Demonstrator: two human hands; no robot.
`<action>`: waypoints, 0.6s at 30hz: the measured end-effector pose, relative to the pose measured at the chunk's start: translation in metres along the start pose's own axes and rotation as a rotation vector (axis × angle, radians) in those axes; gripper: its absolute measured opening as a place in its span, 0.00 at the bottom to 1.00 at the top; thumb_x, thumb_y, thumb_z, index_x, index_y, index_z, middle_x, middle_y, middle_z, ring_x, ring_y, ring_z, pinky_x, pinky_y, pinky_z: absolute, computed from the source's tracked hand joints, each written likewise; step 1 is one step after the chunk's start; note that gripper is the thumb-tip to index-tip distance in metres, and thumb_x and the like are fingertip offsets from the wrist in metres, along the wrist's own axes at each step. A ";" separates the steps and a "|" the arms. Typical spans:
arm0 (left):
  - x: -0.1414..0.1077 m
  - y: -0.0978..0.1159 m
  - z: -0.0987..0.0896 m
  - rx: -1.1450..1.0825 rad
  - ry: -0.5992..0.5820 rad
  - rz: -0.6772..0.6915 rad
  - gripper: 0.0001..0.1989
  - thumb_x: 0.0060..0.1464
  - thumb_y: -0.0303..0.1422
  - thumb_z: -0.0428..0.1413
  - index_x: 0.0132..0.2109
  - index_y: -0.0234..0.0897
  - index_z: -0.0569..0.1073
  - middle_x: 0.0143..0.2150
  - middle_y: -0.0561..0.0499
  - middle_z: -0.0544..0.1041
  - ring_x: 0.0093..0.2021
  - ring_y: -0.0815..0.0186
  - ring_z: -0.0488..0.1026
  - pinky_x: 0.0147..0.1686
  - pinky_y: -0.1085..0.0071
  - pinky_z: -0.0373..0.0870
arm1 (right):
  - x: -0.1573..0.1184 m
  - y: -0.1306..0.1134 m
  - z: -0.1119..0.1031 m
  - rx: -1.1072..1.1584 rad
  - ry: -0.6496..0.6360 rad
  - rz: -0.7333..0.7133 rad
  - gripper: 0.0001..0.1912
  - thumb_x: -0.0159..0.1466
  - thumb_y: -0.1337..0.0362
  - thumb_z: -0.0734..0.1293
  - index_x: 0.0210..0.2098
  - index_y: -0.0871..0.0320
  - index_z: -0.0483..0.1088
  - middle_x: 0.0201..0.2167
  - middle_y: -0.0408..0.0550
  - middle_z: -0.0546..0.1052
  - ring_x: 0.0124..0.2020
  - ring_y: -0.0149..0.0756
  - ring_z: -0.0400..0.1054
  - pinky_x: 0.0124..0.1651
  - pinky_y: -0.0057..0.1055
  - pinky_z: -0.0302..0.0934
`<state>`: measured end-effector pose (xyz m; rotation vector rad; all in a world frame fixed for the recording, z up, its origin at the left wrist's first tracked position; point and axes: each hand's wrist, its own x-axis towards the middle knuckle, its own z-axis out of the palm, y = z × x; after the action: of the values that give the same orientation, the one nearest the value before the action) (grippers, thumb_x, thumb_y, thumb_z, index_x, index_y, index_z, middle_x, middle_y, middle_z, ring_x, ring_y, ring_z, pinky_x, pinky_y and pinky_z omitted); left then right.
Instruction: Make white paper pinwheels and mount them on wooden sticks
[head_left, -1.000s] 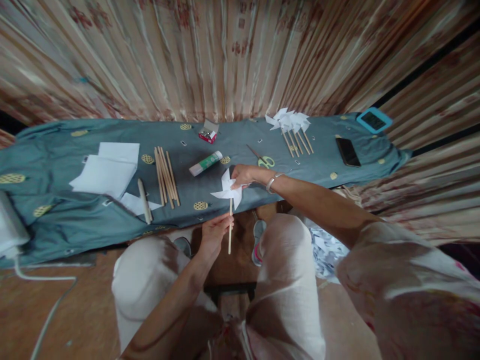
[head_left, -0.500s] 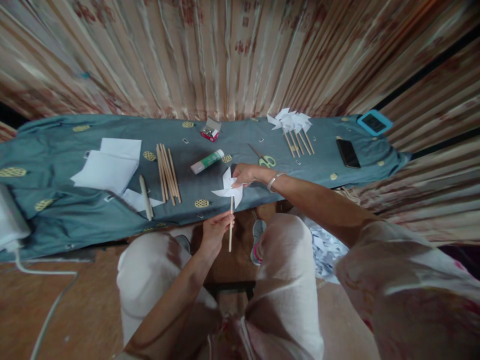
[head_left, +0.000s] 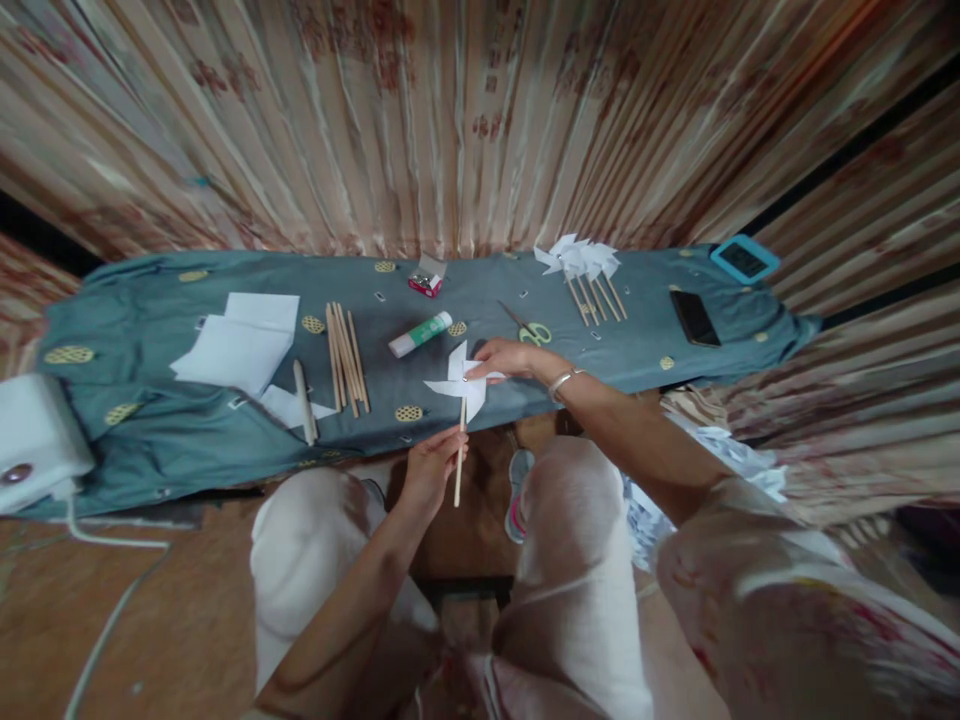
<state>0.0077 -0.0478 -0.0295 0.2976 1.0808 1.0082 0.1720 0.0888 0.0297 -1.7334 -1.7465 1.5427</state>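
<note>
The background is being filled by a pleated beige fabric curtain with reddish prints [head_left: 420, 130]. Before it, a long worktop [head_left: 630, 355] is being covered by a wrinkled blue-grey cloth with yellow pineapple prints [head_left: 187, 440]. Flat, overlapping white paper sheets [head_left: 232, 350] are being carried at its left, slim round wooden sticks [head_left: 341, 360] beside them, and a cluster of pointed white paper pinwheels [head_left: 577, 260] toward the right. A cylindrical green-and-white glue stick [head_left: 421, 335], green-handled scissors [head_left: 534, 332] and an open red cardboard box [head_left: 425, 285] are being borne between.

At the near edge, a single white folded-paper pinwheel [head_left: 456, 368] is being held, its smooth wooden stick [head_left: 459, 480] extending past the edge. That stick is being clasped by the left hand [head_left: 431, 465], the grip closed around it; a paper vane near the hub is being pinched by the right hand [head_left: 510, 358].
</note>
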 end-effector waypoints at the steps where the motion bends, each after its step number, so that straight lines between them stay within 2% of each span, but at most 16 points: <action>1: 0.000 0.002 0.000 0.001 -0.004 0.001 0.18 0.25 0.32 0.73 0.30 0.32 0.82 0.24 0.50 0.79 0.24 0.73 0.70 0.29 0.75 0.67 | -0.003 0.003 -0.001 0.055 -0.015 0.012 0.12 0.46 0.62 0.80 0.19 0.61 0.75 0.17 0.41 0.74 0.20 0.25 0.65 0.26 0.22 0.63; 4: -0.001 0.011 0.001 0.005 -0.011 0.004 0.20 0.23 0.32 0.73 0.30 0.31 0.82 0.24 0.51 0.78 0.24 0.74 0.70 0.28 0.76 0.67 | -0.010 0.012 -0.005 0.232 -0.001 0.043 0.15 0.48 0.55 0.80 0.25 0.59 0.77 0.23 0.42 0.79 0.22 0.24 0.68 0.29 0.21 0.66; 8: 0.006 0.027 0.010 0.011 -0.010 0.034 0.21 0.22 0.33 0.74 0.30 0.32 0.82 0.24 0.51 0.79 0.24 0.74 0.71 0.27 0.77 0.66 | -0.013 0.022 -0.009 0.456 0.128 -0.010 0.19 0.53 0.47 0.76 0.29 0.56 0.76 0.26 0.43 0.80 0.26 0.24 0.72 0.31 0.19 0.67; 11: 0.019 0.043 0.025 0.036 -0.046 0.073 0.21 0.23 0.34 0.74 0.31 0.32 0.82 0.25 0.50 0.80 0.25 0.73 0.72 0.29 0.76 0.68 | -0.008 0.028 -0.012 0.761 0.357 -0.141 0.21 0.50 0.45 0.76 0.30 0.56 0.75 0.28 0.43 0.80 0.29 0.28 0.75 0.33 0.22 0.68; 13: 0.031 0.052 0.038 0.065 -0.085 0.095 0.20 0.24 0.33 0.74 0.31 0.32 0.82 0.24 0.50 0.79 0.25 0.72 0.72 0.30 0.75 0.69 | -0.003 0.031 -0.016 0.867 0.540 -0.248 0.23 0.48 0.43 0.76 0.31 0.55 0.75 0.31 0.43 0.80 0.30 0.29 0.75 0.34 0.24 0.68; 16: 0.047 0.062 0.055 0.105 -0.127 0.111 0.20 0.24 0.33 0.74 0.31 0.31 0.82 0.25 0.49 0.80 0.25 0.71 0.72 0.31 0.74 0.70 | 0.003 0.037 -0.025 0.851 0.784 -0.397 0.23 0.47 0.44 0.75 0.33 0.55 0.75 0.34 0.44 0.80 0.33 0.30 0.74 0.38 0.26 0.68; 18: 0.055 0.065 0.061 0.128 -0.136 0.118 0.21 0.23 0.33 0.75 0.31 0.32 0.82 0.25 0.49 0.80 0.25 0.71 0.73 0.31 0.74 0.70 | 0.004 0.041 -0.032 0.767 0.875 -0.461 0.22 0.48 0.46 0.75 0.35 0.55 0.75 0.33 0.44 0.80 0.35 0.31 0.73 0.41 0.29 0.68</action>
<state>0.0290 0.0468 0.0097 0.5324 1.0148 1.0102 0.2198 0.0972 0.0092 -1.1845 -0.8440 0.8433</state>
